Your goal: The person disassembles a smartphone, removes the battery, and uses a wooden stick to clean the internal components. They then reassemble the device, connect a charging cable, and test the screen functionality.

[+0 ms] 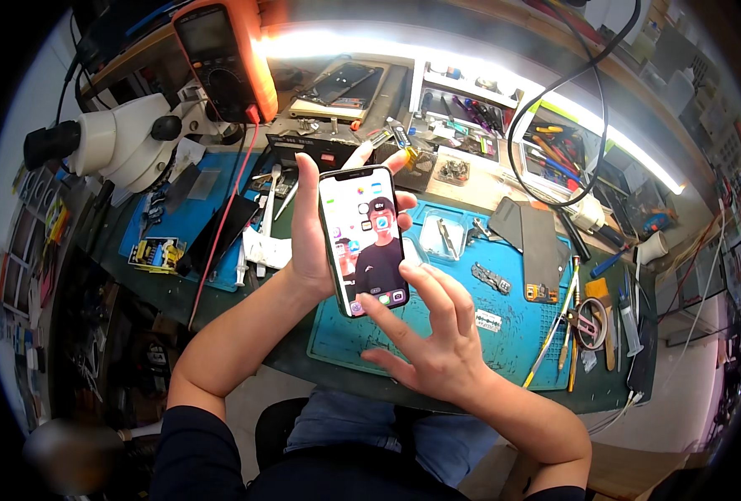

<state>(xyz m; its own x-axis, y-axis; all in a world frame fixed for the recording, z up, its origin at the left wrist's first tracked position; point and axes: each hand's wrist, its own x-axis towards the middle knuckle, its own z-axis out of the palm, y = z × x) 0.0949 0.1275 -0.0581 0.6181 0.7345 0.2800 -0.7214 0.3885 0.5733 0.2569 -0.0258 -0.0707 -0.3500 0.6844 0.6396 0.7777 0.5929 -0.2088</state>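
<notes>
A smartphone (366,259) with a dark frame stands nearly upright in my left hand (309,238), its lit screen towards me. Several app icons and a picture of people show on the screen. My left thumb is raised along the phone's left side, and fingertips come round its right edge. My right hand (441,338) is in front of the phone with fingers apart. Its index fingertip is at the bottom row of icons, and another fingertip is by the phone's right edge. Behind and below the phone lies a blue repair mat (345,338).
Scissors (589,324), a brush (599,305) and a syringe (629,321) lie at the right. A razor blade (487,321), phone parts (542,250) and a clear box (442,236) are on the mat. A microscope (107,138) and an orange multimeter (220,58) stand at the left.
</notes>
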